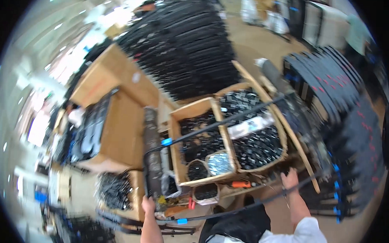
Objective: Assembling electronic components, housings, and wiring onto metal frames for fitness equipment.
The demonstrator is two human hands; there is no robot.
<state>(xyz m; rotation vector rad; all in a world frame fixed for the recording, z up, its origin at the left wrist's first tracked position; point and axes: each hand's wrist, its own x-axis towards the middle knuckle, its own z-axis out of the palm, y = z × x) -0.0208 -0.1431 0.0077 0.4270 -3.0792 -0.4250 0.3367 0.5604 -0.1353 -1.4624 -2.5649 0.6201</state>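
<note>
A large black tubular frame (222,122) with blue pieces on it spans the space before me, tilted over the boxes. My left hand (148,204) is closed round its left side, close to the lower left corner. At the lower bar, my right hand (290,179) is closed, with the bar crossing it; blur hides the exact hold of its fingers. Below the frame stands an open cardboard box (173,138) holding small black parts. Beside it, another box (283,146) is filled with small black parts and has a whitish packet (251,126) on top.
Behind the boxes rises a tall stack of black frames (180,44). More frames (326,79) stand at the right. A large carton (123,127) sits at the left. An orange-handled tool (241,184) lies near my right hand. A curved wooden strip (284,124) edges the right box.
</note>
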